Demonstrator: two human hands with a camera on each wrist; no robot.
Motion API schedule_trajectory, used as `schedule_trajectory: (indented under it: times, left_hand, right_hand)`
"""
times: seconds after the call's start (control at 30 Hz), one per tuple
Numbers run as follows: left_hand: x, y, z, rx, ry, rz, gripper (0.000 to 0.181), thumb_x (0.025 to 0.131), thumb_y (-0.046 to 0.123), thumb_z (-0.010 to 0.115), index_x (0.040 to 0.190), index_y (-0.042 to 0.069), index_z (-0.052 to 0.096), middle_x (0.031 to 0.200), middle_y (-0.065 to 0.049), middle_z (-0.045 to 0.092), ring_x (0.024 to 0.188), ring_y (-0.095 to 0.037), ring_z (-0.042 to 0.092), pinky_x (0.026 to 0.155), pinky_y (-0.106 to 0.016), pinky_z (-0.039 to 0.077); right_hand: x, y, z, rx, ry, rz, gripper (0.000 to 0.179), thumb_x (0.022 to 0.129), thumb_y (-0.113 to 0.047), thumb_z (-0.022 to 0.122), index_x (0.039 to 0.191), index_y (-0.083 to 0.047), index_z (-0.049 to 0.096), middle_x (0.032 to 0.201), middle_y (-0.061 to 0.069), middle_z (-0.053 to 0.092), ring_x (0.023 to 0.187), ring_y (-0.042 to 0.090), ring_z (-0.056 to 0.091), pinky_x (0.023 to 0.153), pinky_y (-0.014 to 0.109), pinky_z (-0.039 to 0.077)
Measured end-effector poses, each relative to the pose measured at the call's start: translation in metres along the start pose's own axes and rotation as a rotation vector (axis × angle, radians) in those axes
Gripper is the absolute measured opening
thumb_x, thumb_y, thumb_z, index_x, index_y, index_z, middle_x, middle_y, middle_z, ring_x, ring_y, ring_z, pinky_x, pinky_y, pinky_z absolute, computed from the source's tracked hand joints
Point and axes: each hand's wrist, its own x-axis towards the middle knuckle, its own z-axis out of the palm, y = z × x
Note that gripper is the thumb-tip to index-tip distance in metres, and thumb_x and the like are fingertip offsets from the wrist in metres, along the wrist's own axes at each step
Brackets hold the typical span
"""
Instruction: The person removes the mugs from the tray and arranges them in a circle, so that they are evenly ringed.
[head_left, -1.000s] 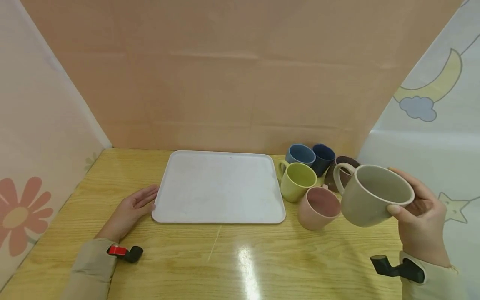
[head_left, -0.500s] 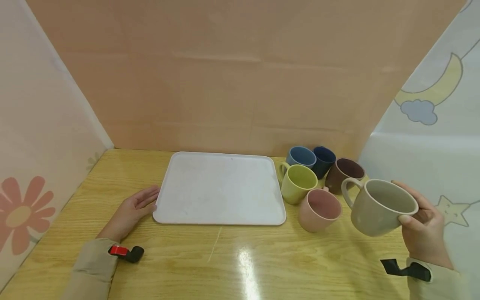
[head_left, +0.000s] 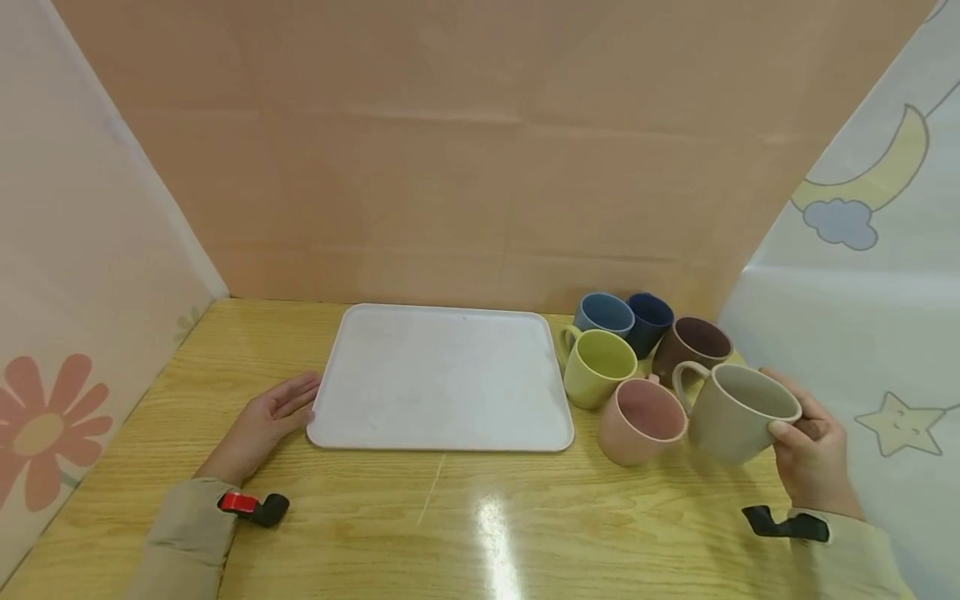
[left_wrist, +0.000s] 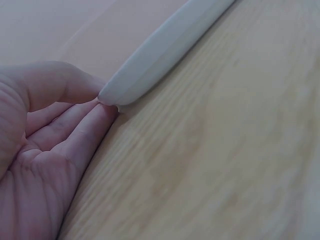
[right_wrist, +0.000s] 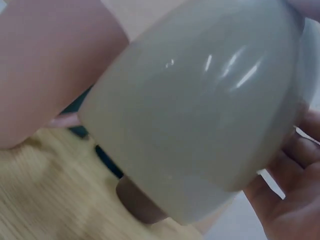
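My right hand [head_left: 813, 446] grips a grey-beige mug [head_left: 731, 425] by its far-right side, thumb at the rim. The mug's handle points left, toward the pink mug [head_left: 630, 429] standing beside it. In the right wrist view the beige mug [right_wrist: 195, 105] fills most of the picture, with fingers along its right side. On the left, my left hand [head_left: 262, 421] is at the near-left corner of a white tray [head_left: 442, 379]. The left wrist view shows the thumb on the tray's rim [left_wrist: 150, 60] and fingertips under it, pinching the edge.
Behind the pink mug stand a yellow-green mug [head_left: 596, 375], a light blue mug [head_left: 603, 315], a dark blue mug [head_left: 648, 329] and a brown mug [head_left: 678, 354], close together. Paper-covered walls enclose the wooden table [head_left: 375, 525] at the back and both sides.
My right hand has lowered the beige mug and, after a short drift to the right, brought it back left beside the pink mug. The left hand and tray stay put.
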Motion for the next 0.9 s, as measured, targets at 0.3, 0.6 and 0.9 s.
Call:
schedule_trajectory:
  times: [0.3, 0.6, 0.9]
  left_hand:
    - [0.0, 0.0, 0.0, -0.001, 0.01, 0.002, 0.071, 0.102, 0.018, 0.064, 0.158, -0.002, 0.027, 0.16, -0.026, 0.032, 0.127, 0.01, 0.046, 0.098, -0.009, 0.043]
    - [0.003, 0.0, 0.001, 0.004, 0.01, -0.008, 0.071, 0.102, 0.019, 0.065, 0.159, -0.001, 0.027, 0.16, -0.024, 0.033, 0.128, 0.01, 0.046, 0.098, -0.009, 0.042]
    - [0.001, 0.002, 0.002, -0.009, 0.014, -0.005, 0.071, 0.101, 0.018, 0.065, 0.158, -0.003, 0.027, 0.159, -0.027, 0.032, 0.128, 0.01, 0.046, 0.098, -0.009, 0.043]
  right_hand:
    - [0.003, 0.018, -0.014, -0.052, -0.075, 0.055, 0.057, 0.093, 0.025, 0.042, 0.149, 0.013, 0.039, 0.136, 0.014, 0.062, 0.121, 0.019, 0.061, 0.099, 0.025, 0.052]
    - [-0.009, 0.028, -0.022, -0.117, 0.035, 0.081, 0.058, 0.093, 0.024, 0.044, 0.149, 0.01, 0.04, 0.142, 0.009, 0.06, 0.121, 0.016, 0.06, 0.099, 0.021, 0.05]
    - [-0.006, 0.035, -0.02, -0.163, 0.063, 0.125, 0.06, 0.093, 0.025, 0.045, 0.15, 0.01, 0.04, 0.132, 0.008, 0.066, 0.113, 0.015, 0.064, 0.094, 0.02, 0.053]
